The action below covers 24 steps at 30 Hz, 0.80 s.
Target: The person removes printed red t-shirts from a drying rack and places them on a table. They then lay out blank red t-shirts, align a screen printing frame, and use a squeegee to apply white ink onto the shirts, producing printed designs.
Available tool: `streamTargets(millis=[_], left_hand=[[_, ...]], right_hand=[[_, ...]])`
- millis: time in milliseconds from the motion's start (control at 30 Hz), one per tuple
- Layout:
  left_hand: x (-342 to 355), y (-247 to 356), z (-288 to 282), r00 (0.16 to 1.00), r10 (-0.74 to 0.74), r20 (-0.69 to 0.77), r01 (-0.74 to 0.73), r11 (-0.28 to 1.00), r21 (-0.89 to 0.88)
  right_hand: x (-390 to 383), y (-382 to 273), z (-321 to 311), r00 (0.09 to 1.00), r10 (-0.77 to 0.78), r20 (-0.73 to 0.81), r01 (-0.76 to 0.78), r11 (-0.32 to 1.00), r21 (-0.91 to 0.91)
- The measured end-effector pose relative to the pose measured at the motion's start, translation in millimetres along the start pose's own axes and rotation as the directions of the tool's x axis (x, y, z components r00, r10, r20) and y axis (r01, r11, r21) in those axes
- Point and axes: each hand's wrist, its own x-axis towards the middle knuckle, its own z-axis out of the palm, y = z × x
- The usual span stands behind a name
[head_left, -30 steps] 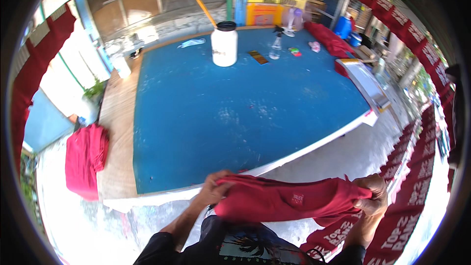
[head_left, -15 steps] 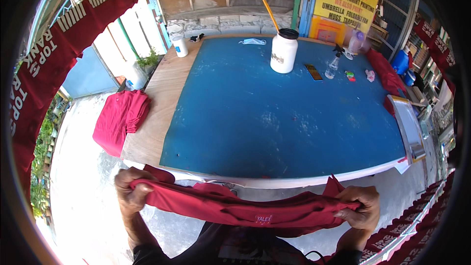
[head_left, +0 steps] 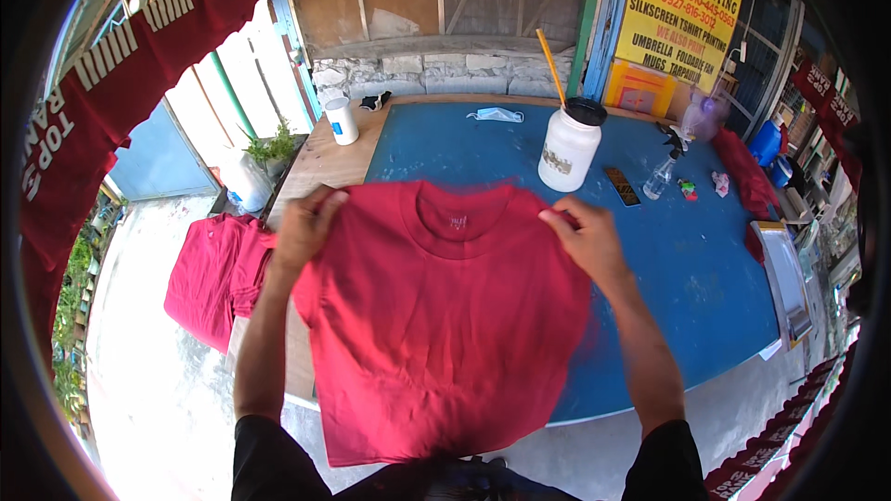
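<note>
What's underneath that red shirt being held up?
The blue table shows around the red shirt, held by the left hand and right hand. Whatever lies directly beneath is covered.

A matt red cotton-like cloth T-shirt (head_left: 445, 315), softly creased, is spread over a table (head_left: 687, 269) whose blue top looks scuffed, dull and flecked with pale marks; its left edge shows bare, pale wood. A white plastic jar (head_left: 568, 150) with a glossy black lid holds a wooden stick (head_left: 550, 56). Beside it stands a clear plastic spray bottle (head_left: 660, 173).
</note>
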Motion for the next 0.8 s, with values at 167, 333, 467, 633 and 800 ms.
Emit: streamTargets(millis=[167,333,467,633,800], left_hand=[[-18.7,-155.9,138.7,0.980,-0.040,0.193,-0.022,0.951,0.310],[-36.7,-174.7,155.2,0.989,0.140,0.038,-0.144,0.903,0.405],[-39.6,-124.2,80.1,0.965,-0.096,0.243,0.032,0.967,0.253],[-71.0,-59.0,-38.6,0.750,-0.381,0.541,0.336,0.924,0.185],[-79.4,-24.2,-79.4,0.883,0.362,0.300,-0.242,0.896,-0.371]], right_hand=[[-22.7,123.7,152.9,0.975,0.110,0.193,-0.070,0.977,-0.204],[-49.0,130.1,170.1,0.992,0.023,0.122,0.003,0.978,-0.208],[-62.4,64.4,110.3,0.876,0.425,0.230,-0.414,0.905,-0.094],[-110.2,-7.4,16.8,0.579,0.507,0.639,-0.721,0.684,0.111],[-175.5,-33.7,-73.8,0.325,0.323,0.889,-0.806,0.587,0.082]])
